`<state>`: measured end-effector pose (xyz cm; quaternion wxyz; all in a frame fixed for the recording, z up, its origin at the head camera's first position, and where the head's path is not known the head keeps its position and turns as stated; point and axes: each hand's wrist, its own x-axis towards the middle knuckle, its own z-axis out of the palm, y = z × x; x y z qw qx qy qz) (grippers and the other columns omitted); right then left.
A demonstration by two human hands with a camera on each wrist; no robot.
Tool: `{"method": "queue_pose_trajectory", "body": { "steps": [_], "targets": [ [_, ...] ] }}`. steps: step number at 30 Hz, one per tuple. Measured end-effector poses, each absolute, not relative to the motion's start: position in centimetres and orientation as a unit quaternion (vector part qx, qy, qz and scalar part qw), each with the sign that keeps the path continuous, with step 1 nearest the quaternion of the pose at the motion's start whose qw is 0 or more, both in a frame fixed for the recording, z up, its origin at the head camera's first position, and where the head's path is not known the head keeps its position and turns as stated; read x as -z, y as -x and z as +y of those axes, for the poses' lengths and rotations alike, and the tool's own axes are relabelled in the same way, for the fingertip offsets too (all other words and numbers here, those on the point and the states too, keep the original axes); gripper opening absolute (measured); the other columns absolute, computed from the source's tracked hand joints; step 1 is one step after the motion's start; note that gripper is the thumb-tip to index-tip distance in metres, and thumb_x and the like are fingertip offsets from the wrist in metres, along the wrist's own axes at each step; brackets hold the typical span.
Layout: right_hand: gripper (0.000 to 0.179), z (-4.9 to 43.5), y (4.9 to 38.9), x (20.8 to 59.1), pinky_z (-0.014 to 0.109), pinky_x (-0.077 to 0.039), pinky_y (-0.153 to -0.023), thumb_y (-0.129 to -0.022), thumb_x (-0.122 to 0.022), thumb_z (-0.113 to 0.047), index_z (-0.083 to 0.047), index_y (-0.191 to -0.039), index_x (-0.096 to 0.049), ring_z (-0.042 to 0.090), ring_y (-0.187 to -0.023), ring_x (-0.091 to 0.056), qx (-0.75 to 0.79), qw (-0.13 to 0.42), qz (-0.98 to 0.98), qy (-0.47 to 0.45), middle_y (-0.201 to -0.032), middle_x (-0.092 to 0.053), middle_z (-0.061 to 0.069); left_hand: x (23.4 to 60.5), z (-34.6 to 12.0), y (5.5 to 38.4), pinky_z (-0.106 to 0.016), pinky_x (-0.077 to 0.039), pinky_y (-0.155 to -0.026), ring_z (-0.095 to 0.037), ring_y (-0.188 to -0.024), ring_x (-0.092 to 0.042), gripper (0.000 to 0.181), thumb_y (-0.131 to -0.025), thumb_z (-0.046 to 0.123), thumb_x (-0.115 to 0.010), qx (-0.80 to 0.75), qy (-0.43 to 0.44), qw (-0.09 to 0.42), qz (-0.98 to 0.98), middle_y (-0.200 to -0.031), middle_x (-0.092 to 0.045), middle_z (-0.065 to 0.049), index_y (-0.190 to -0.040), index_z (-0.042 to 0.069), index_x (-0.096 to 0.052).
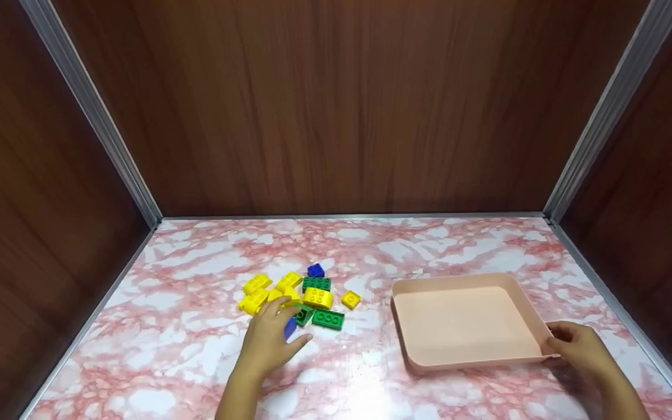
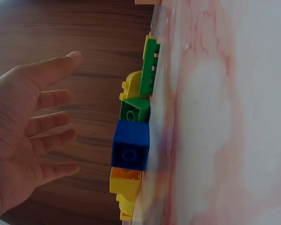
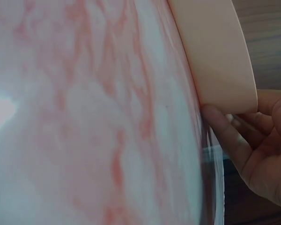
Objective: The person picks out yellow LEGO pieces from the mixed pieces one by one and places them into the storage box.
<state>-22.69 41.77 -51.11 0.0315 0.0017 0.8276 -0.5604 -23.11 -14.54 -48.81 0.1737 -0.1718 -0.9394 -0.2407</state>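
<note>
My left hand (image 1: 267, 341) hovers over the near side of a loose pile of toy building bricks, fingers spread and apart from them. Closest to it is a blue brick (image 2: 130, 145), partly hidden by the hand in the head view. Around it lie a sloped green brick (image 1: 304, 314), a flat green brick (image 1: 328, 319) and several yellow bricks (image 1: 317, 298). Over on the right, my right hand (image 1: 582, 350) grips the near right corner of a shallow peach tray (image 1: 467, 326). In the right wrist view the thumb presses low against the tray's outer wall.
A small yellow brick (image 1: 351, 300) lies between the pile and the tray. At the pile's far side sits a small blue brick (image 1: 315, 270). Brown wood-look panels (image 1: 347, 111) with metal edges enclose the pink-and-white marbled table (image 1: 196, 350) at the back and sides.
</note>
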Motion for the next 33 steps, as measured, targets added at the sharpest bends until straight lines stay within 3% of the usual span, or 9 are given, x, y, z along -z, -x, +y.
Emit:
{"method": "queue_pose_trajectory", "body": {
  "steps": [5,11,18,33],
  "targets": [
    [0.044,41.3,22.6,50.7,0.04,-0.058,-0.066,-0.089,-0.052,0.008,0.031,-0.124,-0.038,0.02,-0.08,-0.065,0.54,0.028,0.84,-0.037,-0.108,-0.06,0.032,49.0,-16.0,23.6,-0.058,-0.041,-0.098,-0.039,-0.121,-0.051,0.045,-0.081,0.032,-0.078,0.249,0.147,0.16,-0.944,-0.132,-0.056,-0.017,-0.119,0.01,-0.068],
    [0.044,41.1,22.6,50.5,0.04,-0.058,-0.066,-0.088,-0.051,0.009,0.031,-0.123,-0.039,0.021,-0.079,-0.066,0.538,0.027,0.842,-0.045,-0.107,-0.06,0.032,49.5,-18.4,24.8,-0.055,-0.042,-0.098,-0.041,-0.117,-0.054,0.032,-0.083,0.019,-0.076,0.277,0.124,0.177,-0.936,-0.128,-0.058,-0.021,-0.109,0.002,-0.069],
    [0.042,41.0,22.7,50.5,0.035,-0.058,-0.065,-0.086,-0.053,0.009,0.03,-0.12,-0.043,0.018,-0.078,-0.064,0.505,0.01,0.862,-0.039,-0.105,-0.062,0.033,50.1,-21.7,26.6,-0.053,-0.042,-0.1,-0.041,-0.114,-0.056,0.031,-0.081,0.002,-0.071,0.294,0.093,0.187,-0.933,-0.122,-0.061,-0.021,-0.112,-0.003,-0.067],
    [0.042,40.9,22.7,50.4,0.039,-0.058,-0.065,-0.087,-0.051,0.01,0.031,-0.122,-0.04,0.022,-0.078,-0.065,0.52,0.018,0.853,-0.042,-0.103,-0.061,0.032,51.1,-24.4,30.3,-0.052,-0.044,-0.097,-0.04,-0.112,-0.057,0.04,-0.072,-0.012,-0.065,0.279,0.058,0.098,-0.953,-0.117,-0.063,-0.022,-0.111,-0.005,-0.068]
  ]
}}
